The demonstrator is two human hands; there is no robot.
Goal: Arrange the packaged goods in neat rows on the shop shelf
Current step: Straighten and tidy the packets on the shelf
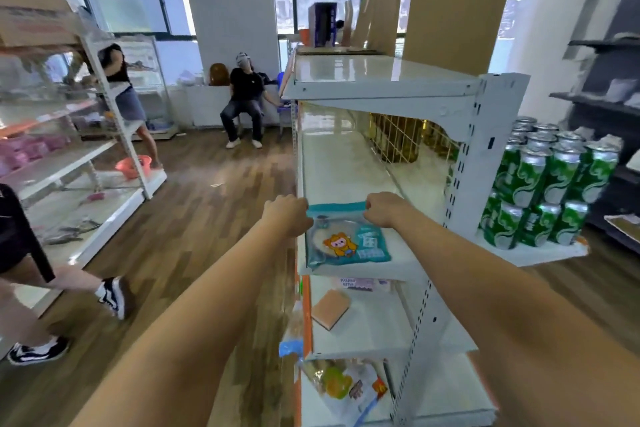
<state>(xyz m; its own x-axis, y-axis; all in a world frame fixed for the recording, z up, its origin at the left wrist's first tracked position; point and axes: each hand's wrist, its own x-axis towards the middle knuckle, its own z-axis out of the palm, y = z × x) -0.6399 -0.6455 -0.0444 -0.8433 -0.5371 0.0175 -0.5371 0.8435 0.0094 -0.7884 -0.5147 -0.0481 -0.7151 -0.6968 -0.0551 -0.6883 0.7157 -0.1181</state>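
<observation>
A teal packet (346, 243) with an orange cartoon figure lies at the near end of the white shop shelf (339, 170). My left hand (285, 215) grips the packet's top left corner. My right hand (382, 208) grips its top right corner. The shelf beyond the packet is bare up to a wire grid at the back. One shelf lower lie a flat orange-pink pack (330, 308) and a pale purple packet (360, 284). On the bottom shelf rests a clear snack bag (346, 388) with yellow and orange print.
Green cans (543, 184) are stacked on the end shelf to the right. A white rack (114, 135) with pink goods stands left. Three people are in the aisle: one walking at near left (20, 270), one standing by the rack (121, 87), one seated (246, 100) at the back.
</observation>
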